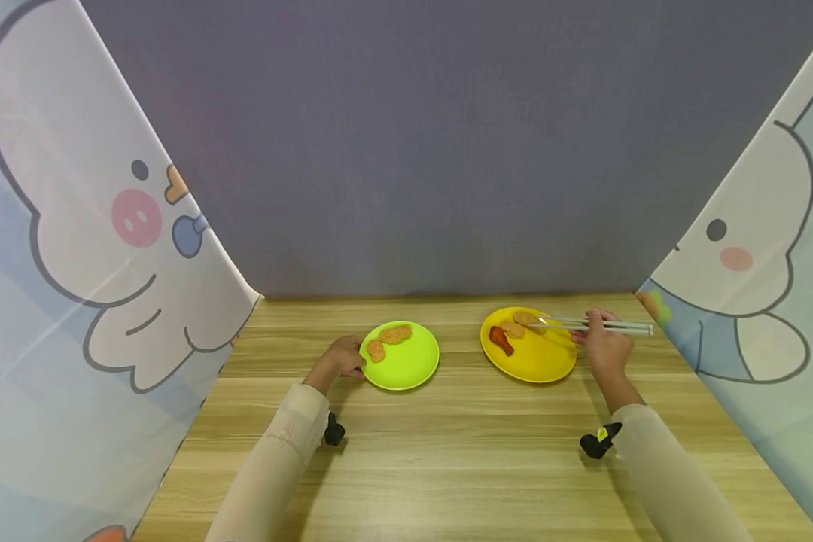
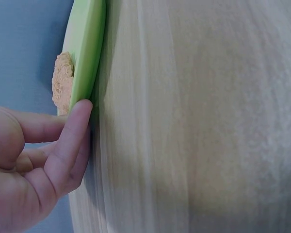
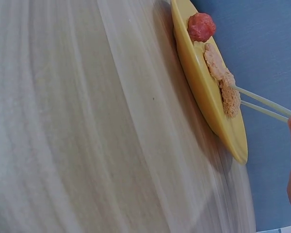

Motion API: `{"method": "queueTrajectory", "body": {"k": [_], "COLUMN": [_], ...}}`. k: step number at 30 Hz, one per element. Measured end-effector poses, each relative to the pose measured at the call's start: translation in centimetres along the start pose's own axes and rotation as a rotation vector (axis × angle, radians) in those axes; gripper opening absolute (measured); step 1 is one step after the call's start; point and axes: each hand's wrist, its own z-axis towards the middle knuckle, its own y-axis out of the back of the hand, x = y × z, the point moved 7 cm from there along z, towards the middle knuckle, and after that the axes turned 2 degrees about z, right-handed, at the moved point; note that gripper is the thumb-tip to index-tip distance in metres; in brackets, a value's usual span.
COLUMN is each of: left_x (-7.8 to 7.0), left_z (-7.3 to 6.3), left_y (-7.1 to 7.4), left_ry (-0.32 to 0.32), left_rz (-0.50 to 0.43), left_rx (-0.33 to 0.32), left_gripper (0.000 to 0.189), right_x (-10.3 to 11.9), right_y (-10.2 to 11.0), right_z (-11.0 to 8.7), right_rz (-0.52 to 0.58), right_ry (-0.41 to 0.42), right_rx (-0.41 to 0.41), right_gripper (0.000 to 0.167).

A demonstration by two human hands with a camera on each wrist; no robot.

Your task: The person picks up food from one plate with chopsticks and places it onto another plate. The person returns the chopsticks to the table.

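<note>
My left hand [image 1: 345,357] pinches the left rim of a bright green plate [image 1: 409,370], with fingertips on its edge in the left wrist view. Two breaded chicken pieces lie on that plate, a longer one [image 1: 396,334] and a smaller one [image 1: 376,350]. In my right hand [image 1: 608,342] is a pair of pale chopsticks [image 1: 626,327], their tips reaching left over the yellow plate [image 1: 542,363]. The tips meet a breaded piece [image 3: 230,99] at the plate's far side. Beside it lie another breaded piece [image 1: 513,329] and a red-brown drumstick [image 1: 501,340].
Both plates stand on a wood-grain table [image 1: 440,459], the green one left of the yellow. A grey wall panel [image 1: 420,150] rises behind it. Cartoon-printed sheets [image 1: 68,248] flank both sides. Black wrist cameras [image 1: 335,430] show below the sleeves.
</note>
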Motion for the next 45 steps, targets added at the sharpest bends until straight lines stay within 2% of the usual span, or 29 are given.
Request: {"method": "queueTrajectory", "body": {"k": [6, 12, 17, 26, 32, 39, 45], "left_x": [0.1, -0.1, -0.1, -0.2, -0.1, -0.2, -0.1], "left_z": [0.0, -0.1, -0.1, 0.0, 0.0, -0.1, 0.2], "left_y": [0.0, 0.1, 0.1, 0.1, 0.1, 0.1, 0.1], "left_ry": [0.002, -0.003, -0.006, -0.01, -0.012, -0.008, -0.002], "left_rz": [0.005, 0.011, 0.005, 0.004, 0.004, 0.004, 0.019], "left_rx": [-0.003, -0.006, -0.005, -0.006, 0.003, 0.016, -0.004], "left_gripper": [0.059, 0.057, 0.058, 0.059, 0.058, 0.059, 0.058], "right_x": [0.1, 0.6, 0.9, 0.3, -0.1, -1.4, -2.6], "right_y": [-0.3, -1.7, -3.7, -7.7, -10.9, -14.2, -16.5], "right_z": [0.0, -0.5, -1.0, -2.6, -4.4, -6.8, -8.4], "right_rz": [-0.015, -0.033, -0.024, -0.098, -0.148, -0.213, -0.177], "right_ry": [-0.029, -0.055, -0.048, -0.021, -0.015, -0.015, 0.003], "right_rx": [0.01, 0.048, 0.101, 0.218, 0.315, 0.413, 0.489], "right_gripper": [0.013, 0.017, 0.011, 0.013, 0.015, 0.028, 0.027]}}
